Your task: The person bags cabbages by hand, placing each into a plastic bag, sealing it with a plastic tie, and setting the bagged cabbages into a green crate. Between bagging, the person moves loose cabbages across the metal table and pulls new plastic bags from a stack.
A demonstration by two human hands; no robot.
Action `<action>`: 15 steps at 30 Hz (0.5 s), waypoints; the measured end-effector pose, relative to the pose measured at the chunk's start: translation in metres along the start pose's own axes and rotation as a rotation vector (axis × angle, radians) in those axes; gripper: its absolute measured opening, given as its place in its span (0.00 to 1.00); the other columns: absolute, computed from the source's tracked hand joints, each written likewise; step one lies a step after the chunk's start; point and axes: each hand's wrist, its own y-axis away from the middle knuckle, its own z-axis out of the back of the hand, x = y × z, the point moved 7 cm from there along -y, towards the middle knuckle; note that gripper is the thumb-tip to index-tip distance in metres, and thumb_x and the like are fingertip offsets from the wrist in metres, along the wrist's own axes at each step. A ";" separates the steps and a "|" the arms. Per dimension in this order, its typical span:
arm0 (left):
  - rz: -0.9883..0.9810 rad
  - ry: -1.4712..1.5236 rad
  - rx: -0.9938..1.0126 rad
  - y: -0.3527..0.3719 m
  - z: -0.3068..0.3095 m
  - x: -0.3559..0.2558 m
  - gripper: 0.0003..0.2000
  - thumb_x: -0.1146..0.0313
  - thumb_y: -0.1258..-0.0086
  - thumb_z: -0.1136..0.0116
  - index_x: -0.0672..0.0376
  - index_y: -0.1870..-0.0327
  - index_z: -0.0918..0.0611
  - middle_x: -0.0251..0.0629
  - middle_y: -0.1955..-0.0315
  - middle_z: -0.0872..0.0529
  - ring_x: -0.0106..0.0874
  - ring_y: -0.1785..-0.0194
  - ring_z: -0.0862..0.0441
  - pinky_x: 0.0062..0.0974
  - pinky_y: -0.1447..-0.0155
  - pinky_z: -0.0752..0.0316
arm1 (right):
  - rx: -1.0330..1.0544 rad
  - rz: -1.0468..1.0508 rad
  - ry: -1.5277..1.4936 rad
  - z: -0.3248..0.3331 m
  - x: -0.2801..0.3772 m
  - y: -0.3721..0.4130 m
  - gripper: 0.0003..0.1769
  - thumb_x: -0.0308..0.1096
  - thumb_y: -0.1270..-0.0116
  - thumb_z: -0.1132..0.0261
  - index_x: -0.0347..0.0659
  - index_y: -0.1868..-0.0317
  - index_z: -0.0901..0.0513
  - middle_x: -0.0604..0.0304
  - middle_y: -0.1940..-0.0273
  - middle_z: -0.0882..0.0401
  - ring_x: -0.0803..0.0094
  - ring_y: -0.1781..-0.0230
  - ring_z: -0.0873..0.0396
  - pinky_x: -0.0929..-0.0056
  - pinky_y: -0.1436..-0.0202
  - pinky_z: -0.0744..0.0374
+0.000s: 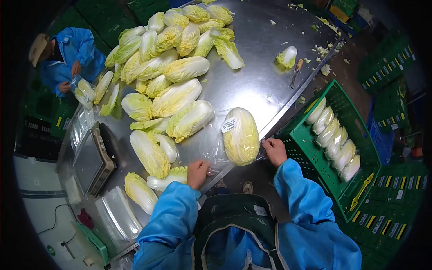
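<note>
A napa cabbage half (pixel 240 136) lies inside a clear plastic bag (pixel 215 150) with a white label, near the front edge of the steel table (pixel 252 85). My left hand (pixel 198 173) pinches the bag's open end at the left. My right hand (pixel 274 150) grips the bag's edge at the right, beside the cabbage. Both sleeves are blue.
A heap of cabbage halves (pixel 166 76) covers the table's middle and far side. A scale (pixel 92 159) and a stack of bags (pixel 118 213) sit at my left. A green crate (pixel 335 144) with bagged cabbages stands at my right. Another person (pixel 67 54) in blue works across the table. A knife (pixel 295 72) lies near the far edge.
</note>
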 end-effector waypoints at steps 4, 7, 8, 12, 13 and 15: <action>0.013 -0.142 0.020 -0.016 -0.010 0.018 0.12 0.69 0.37 0.46 0.66 0.80 0.21 0.37 0.82 0.19 0.23 0.75 0.21 0.24 0.74 0.29 | -0.128 0.072 0.262 -0.002 0.015 0.004 0.15 0.38 0.39 0.40 0.33 0.74 0.26 0.47 0.81 0.27 0.55 0.81 0.26 0.58 0.73 0.30; 0.099 0.129 0.042 -0.020 -0.016 0.025 0.09 0.69 0.39 0.43 0.63 0.77 0.21 0.34 0.83 0.21 0.23 0.78 0.24 0.23 0.75 0.30 | -0.134 0.055 0.371 -0.002 0.022 0.005 0.12 0.37 0.39 0.40 0.35 0.69 0.28 0.45 0.76 0.24 0.47 0.74 0.25 0.56 0.71 0.30; 0.231 0.313 0.075 -0.019 -0.021 0.032 0.06 0.70 0.40 0.42 0.62 0.74 0.21 0.34 0.81 0.21 0.23 0.78 0.24 0.22 0.74 0.29 | -0.105 0.015 0.407 -0.004 0.021 0.004 0.12 0.36 0.39 0.40 0.35 0.66 0.29 0.44 0.72 0.24 0.45 0.70 0.24 0.55 0.69 0.30; 0.391 0.658 0.141 -0.020 -0.023 0.043 0.06 0.71 0.40 0.41 0.57 0.63 0.22 0.32 0.73 0.20 0.24 0.73 0.24 0.26 0.67 0.27 | -0.205 0.341 0.400 0.010 0.051 0.007 0.15 0.32 0.46 0.34 0.38 0.61 0.29 0.47 0.62 0.28 0.49 0.60 0.27 0.56 0.61 0.31; 0.395 0.658 0.136 -0.023 -0.018 0.043 0.06 0.71 0.40 0.41 0.57 0.63 0.22 0.32 0.73 0.20 0.24 0.73 0.24 0.26 0.67 0.27 | -0.290 0.534 0.445 0.019 0.081 0.018 0.18 0.31 0.47 0.33 0.38 0.57 0.28 0.48 0.58 0.26 0.48 0.57 0.28 0.55 0.55 0.31; 0.532 0.788 0.237 -0.015 -0.015 0.044 0.10 0.74 0.41 0.43 0.57 0.58 0.24 0.35 0.65 0.18 0.30 0.62 0.20 0.30 0.57 0.27 | -0.052 0.818 0.443 0.000 0.125 0.049 0.31 0.34 0.48 0.31 0.39 0.44 0.30 0.48 0.44 0.30 0.49 0.43 0.33 0.54 0.42 0.35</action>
